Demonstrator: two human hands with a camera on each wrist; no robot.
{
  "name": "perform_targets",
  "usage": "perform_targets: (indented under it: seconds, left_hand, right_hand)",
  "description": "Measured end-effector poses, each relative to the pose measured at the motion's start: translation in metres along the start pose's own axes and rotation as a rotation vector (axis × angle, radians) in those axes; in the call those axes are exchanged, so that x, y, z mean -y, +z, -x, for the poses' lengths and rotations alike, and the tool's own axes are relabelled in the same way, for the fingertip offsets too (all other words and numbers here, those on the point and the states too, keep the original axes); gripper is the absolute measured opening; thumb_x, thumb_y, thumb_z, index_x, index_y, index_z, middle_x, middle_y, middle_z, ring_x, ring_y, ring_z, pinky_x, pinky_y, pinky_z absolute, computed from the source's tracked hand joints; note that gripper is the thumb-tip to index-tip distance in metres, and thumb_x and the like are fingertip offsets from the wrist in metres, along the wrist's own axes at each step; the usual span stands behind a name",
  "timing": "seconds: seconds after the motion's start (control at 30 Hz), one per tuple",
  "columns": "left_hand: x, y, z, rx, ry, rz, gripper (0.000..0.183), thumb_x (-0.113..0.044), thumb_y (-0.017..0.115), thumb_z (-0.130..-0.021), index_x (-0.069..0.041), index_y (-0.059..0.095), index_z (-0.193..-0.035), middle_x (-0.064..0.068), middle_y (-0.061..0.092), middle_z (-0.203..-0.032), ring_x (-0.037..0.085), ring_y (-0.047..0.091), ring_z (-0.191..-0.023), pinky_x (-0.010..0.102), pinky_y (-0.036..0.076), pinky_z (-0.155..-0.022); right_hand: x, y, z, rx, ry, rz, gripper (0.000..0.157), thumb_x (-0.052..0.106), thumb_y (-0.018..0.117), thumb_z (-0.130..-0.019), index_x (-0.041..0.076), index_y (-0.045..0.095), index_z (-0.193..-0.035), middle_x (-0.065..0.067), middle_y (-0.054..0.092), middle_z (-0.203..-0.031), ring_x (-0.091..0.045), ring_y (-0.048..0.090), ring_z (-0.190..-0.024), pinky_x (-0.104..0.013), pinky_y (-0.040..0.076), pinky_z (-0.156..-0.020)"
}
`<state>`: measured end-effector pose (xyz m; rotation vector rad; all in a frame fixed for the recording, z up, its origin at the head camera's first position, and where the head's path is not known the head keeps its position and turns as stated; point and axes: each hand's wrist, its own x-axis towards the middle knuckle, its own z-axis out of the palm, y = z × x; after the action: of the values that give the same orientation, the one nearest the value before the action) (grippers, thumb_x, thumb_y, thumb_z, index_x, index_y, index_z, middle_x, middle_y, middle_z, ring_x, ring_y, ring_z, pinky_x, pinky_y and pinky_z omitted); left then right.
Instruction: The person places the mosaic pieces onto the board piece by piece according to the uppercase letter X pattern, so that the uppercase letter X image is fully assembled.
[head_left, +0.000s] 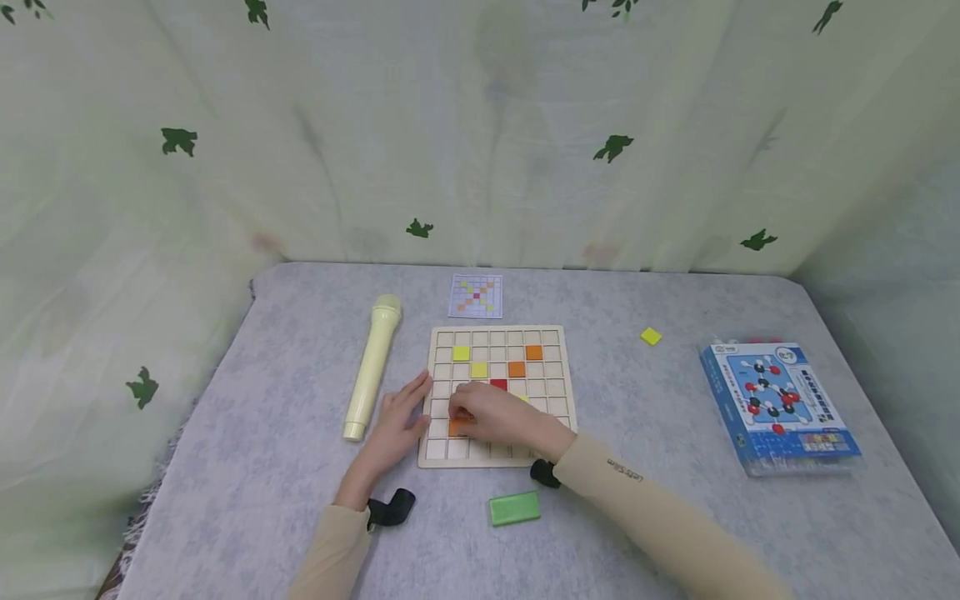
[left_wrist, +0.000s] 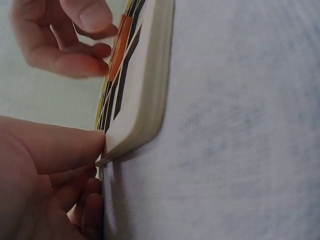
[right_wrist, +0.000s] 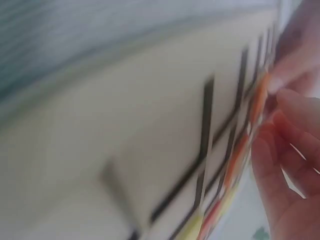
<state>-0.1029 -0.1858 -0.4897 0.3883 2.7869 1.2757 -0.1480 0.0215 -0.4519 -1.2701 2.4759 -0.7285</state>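
Observation:
A wooden grid board (head_left: 557, 450) lies flat, with yellow, red and orange square tiles in its cells. My right hand (head_left: 491, 412) reaches over its lower left part, and an orange tile (head_left: 457, 428) shows beside the fingers. In the left wrist view the right hand's loosely bent fingers (left_wrist: 82, 65) sit close to an orange tile (left_wrist: 120, 47), with nothing seen pinched between them. My left hand (head_left: 393, 429) rests along the board's left edge, its thumb (left_wrist: 70, 150) right at the rim. Part of the grid is hidden under the right hand.
A small pattern card (head_left: 476, 297) lies behind the board. To its left is a cream microphone-shaped object (head_left: 369, 379). A loose yellow tile (head_left: 650, 336) and a blue molecule-model box (head_left: 780, 408) lie to the right. A green block (head_left: 514, 508) sits in front.

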Motion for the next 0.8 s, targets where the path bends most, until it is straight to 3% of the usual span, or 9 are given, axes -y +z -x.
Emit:
perform_targets:
  seconds: [0.17, 0.4, 0.67, 0.8]
  left_hand:
    - [0.000, 0.001, -0.001, 0.011, -0.021, -0.002, 0.058, 0.002, 0.057, -0.091, 0.006, 0.035, -0.144, 0.014, 0.027, -0.154, 0.030, 0.032, -0.112, 0.043, 0.031, -0.089]
    - [0.001, 0.002, -0.001, 0.008, -0.009, -0.010, 0.058, 0.003, 0.057, -0.090, 0.006, 0.035, -0.144, 0.015, 0.027, -0.154, 0.030, 0.033, -0.110, 0.041, 0.030, -0.087]
    - [0.000, 0.002, -0.001, 0.012, -0.027, -0.023, 0.059, 0.002, 0.057, -0.090, 0.005, 0.034, -0.145, 0.013, 0.026, -0.155, 0.029, 0.032, -0.113, 0.041, 0.030, -0.088]
    - [-0.001, 0.001, -0.001, 0.016, -0.026, -0.017, 0.059, 0.002, 0.057, -0.091, 0.005, 0.034, -0.145, 0.014, 0.025, -0.155, 0.030, 0.032, -0.114, 0.042, 0.029, -0.088]
  right_hand:
    - [-0.016, -0.015, 0.023, -0.065, 0.109, -0.101, 0.014, 0.005, 0.064, -0.088, 0.008, 0.066, -0.101, 0.002, 0.062, -0.095, -0.012, 0.054, -0.086, -0.026, 0.045, -0.078]
    - [-0.040, -0.025, 0.054, -0.136, 0.196, -0.106, 0.021, -0.005, 0.062, -0.082, 0.006, 0.067, -0.099, 0.000, 0.064, -0.096, -0.017, 0.056, -0.089, -0.032, 0.046, -0.081]
    - [-0.051, -0.022, 0.064, -0.155, 0.169, -0.164, 0.022, -0.006, 0.059, -0.084, 0.005, 0.065, -0.101, -0.003, 0.063, -0.098, -0.018, 0.057, -0.090, -0.032, 0.047, -0.080]
    - [-0.061, -0.032, 0.071, -0.228, 0.276, -0.201, 0.020, -0.002, 0.060, -0.087, 0.004, 0.066, -0.105, -0.004, 0.063, -0.102, -0.018, 0.057, -0.093, -0.034, 0.047, -0.080]
